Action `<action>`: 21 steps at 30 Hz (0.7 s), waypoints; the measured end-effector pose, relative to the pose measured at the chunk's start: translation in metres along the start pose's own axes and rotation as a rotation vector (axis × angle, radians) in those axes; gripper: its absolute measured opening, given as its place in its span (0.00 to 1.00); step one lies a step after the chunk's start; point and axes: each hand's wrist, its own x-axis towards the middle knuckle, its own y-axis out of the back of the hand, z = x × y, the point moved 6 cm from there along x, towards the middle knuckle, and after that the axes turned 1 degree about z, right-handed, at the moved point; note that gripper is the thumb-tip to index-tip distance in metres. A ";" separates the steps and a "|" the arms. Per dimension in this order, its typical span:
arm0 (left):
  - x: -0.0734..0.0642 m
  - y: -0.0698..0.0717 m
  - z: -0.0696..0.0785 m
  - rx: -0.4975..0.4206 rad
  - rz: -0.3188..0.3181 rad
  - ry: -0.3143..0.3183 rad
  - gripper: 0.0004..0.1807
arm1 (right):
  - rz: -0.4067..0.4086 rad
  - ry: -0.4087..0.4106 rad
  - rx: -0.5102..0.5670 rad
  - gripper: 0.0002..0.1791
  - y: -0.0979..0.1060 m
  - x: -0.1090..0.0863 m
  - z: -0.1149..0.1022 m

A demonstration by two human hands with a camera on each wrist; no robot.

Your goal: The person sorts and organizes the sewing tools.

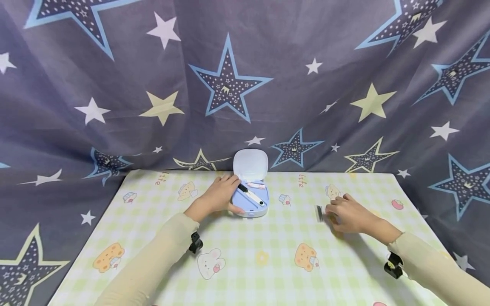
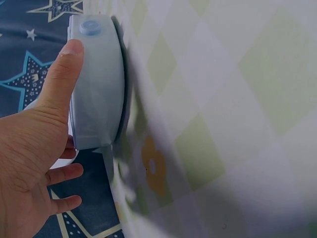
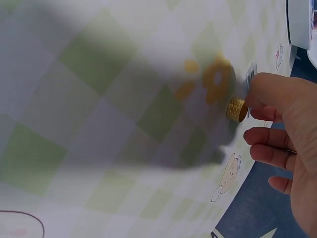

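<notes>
My left hand grips the left side of a light blue case with its lid raised. In the left wrist view the thumb lies along the case's front wall beside a round blue latch. Inside are a slim white tool with a black end and a small pink-and-white item. Over at the right, my right hand pinches a gold dimpled thimble by its rim, at the tabletop. Just left of that hand lies a clear packet of dark needles, partly hidden in the right wrist view.
A checked cloth with cartoon prints covers the table. Behind it hangs a dark curtain with stars, close to the raised lid. Both forearms reach in from the front and wear black wrist devices.
</notes>
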 end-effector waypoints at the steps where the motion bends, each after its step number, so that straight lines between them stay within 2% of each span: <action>1: 0.000 0.001 0.001 -0.001 0.006 -0.001 0.62 | 0.003 -0.005 0.000 0.14 0.000 0.000 0.001; 9: -0.003 -0.001 0.001 -0.001 0.003 0.011 0.62 | -0.049 -0.014 0.025 0.14 -0.004 -0.001 0.002; 15: -0.002 0.001 0.000 -0.019 0.028 0.014 0.63 | -0.088 -0.036 0.022 0.14 -0.005 -0.001 0.004; 21: -0.001 -0.001 0.000 -0.018 0.013 0.017 0.63 | -0.103 -0.045 0.030 0.16 -0.008 -0.003 0.007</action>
